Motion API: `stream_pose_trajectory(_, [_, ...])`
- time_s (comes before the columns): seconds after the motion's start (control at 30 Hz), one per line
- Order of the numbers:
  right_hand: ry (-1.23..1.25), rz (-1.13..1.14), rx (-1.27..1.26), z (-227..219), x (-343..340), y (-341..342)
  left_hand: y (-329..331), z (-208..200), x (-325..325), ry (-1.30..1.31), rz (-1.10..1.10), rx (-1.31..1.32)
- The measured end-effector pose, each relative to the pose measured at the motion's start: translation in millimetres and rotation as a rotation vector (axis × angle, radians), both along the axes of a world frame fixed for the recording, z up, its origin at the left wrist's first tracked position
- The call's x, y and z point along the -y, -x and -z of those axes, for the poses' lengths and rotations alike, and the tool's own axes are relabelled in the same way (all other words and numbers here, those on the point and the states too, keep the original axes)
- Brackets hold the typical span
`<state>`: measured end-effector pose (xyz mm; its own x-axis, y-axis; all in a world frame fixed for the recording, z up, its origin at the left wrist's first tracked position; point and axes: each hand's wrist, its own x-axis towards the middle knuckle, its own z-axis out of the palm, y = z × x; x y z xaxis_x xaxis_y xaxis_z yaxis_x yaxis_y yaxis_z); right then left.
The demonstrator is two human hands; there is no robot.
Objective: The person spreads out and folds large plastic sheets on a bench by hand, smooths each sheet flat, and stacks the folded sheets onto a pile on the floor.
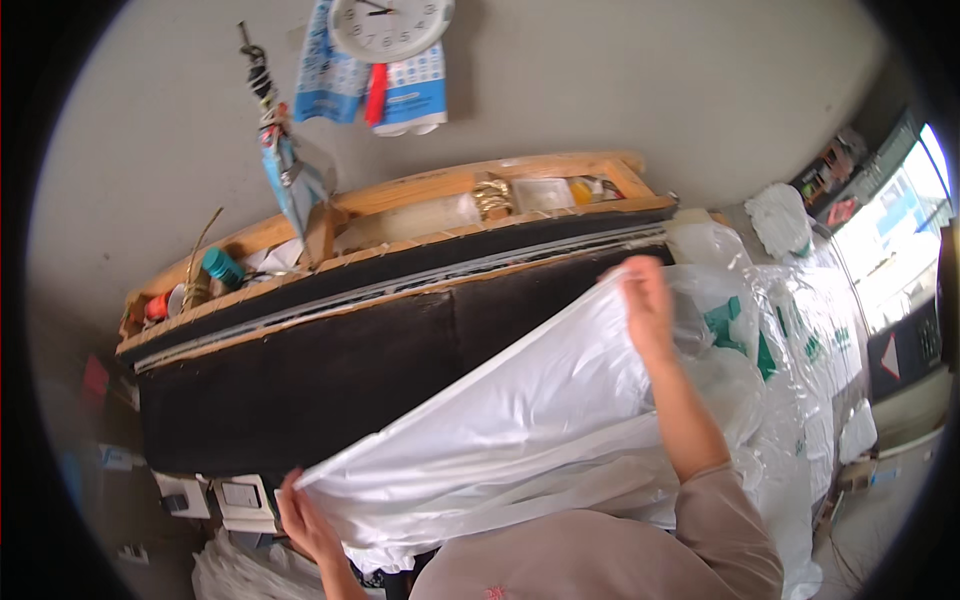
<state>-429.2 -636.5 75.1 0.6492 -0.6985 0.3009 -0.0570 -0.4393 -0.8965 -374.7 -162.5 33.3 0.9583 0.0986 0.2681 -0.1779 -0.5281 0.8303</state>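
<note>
A shiny white cloth (520, 400) is stretched slantwise in front of me, its upper edge pulled into a nearly straight line. My left hand (308, 522) pinches its lower left corner, close to my body. Farther off and to the right, my right hand (645, 292) grips the other end of that edge. Loose folds of the cloth hang toward my waist. Behind it lies a black-covered work surface (300, 390), partly hidden by the cloth.
A wooden trough (400, 205) along the wall holds a gold thread bundle (492, 196), a teal spool (222, 268) and an orange-red spool (158, 305). Clear plastic bags (800, 350) pile up at the right. A wall clock (392, 25) hangs above. Pale plastic (245, 572) lies lower left.
</note>
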Motion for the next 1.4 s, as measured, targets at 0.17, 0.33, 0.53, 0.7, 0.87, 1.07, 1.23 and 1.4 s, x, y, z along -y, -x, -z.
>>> stream_pose_trajectory(0.17, [0.554, 0.258, -0.329, -9.4, 27.4, -14.2, -82.7, -27.7, 67.1, 0.159, 0.026, 0.095])
stream_pose_trajectory(0.33, [0.276, 0.281, -0.319, 66.8, 80.7, -25.1, -141.1, -9.5, 122.3, -0.331, -0.027, 0.009])
stream_pose_trajectory(0.53, [0.151, 0.634, -0.281, 76.8, 110.0, -76.8, -178.0, -3.4, 148.3, -0.328, -0.129, 0.046])
stream_pose_trajectory(0.7, [-0.465, 0.289, 0.044, 69.6, 128.9, -53.2, -179.2, -10.1, 140.6, -0.299, -0.145, -0.041])
stream_pose_trajectory(0.87, [-0.402, 0.438, -0.333, 30.9, 144.6, -48.4, -183.4, -19.1, 154.7, -0.213, -0.009, 0.042])
stream_pose_trajectory(1.07, [-0.147, 0.098, -0.613, 25.8, 166.5, -37.6, -182.2, -11.2, 141.3, -0.224, -0.013, 0.047])
stream_pose_trajectory(1.23, [0.76, 0.324, -0.22, 70.9, 125.7, -8.5, -91.9, -52.2, 137.4, -0.353, 0.35, 0.867])
stream_pose_trajectory(1.4, [0.165, -0.052, -0.275, 20.2, 30.1, 7.2, -56.3, -45.4, 44.3, -0.168, -0.203, 0.472])
